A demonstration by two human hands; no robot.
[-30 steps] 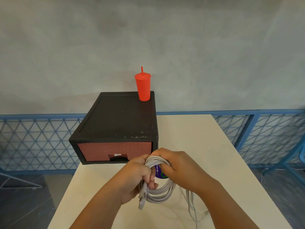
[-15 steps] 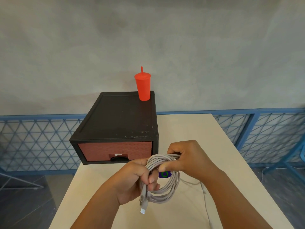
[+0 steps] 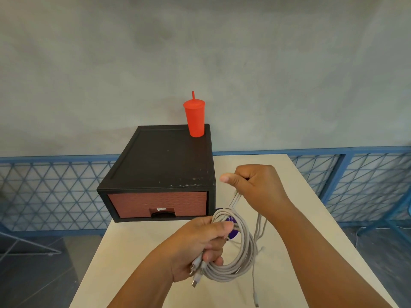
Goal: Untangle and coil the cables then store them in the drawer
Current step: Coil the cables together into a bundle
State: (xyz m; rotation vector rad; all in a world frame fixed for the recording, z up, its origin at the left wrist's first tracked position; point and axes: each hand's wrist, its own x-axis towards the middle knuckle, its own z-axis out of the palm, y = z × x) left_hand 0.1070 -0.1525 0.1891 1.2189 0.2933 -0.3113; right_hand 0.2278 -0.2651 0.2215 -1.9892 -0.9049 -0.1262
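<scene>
— Cables (image 3: 239, 247) were what worried me: grey, wound into a loose coil and held in the air over the table (image 3: 138, 252), in front of the drawer unit (image 3: 164, 172). The left hand (image 3: 200, 245) was clenched round the coil's near side, with the plug ends poking out under the fingers.

— And the right hand (image 3: 258, 185)?

— Closed in a fist on a few strands, lifted above the coil and pulling them up taut. Other strands hung free past the coil, one trailing down to a plug (image 3: 255, 300) near the table's front edge.

— So what did you judge could go wrong?

— Three things. The loops looked slack, so a loosened left grip could have let them spring apart. The dangling tails could have snagged a loop on the next wrap and knotted again. I also saw something purple (image 3: 232, 233) inside the coil, possibly a tie, but couldn't tell.

— And the drawer (image 3: 158, 204)?

— Shut, with both hands full. Freeing one to pull the handle (image 3: 162, 214) risked the coil unravelling. The red cup (image 3: 195, 118) on the unit's back corner might have tipped if the unit got jerked.
</scene>
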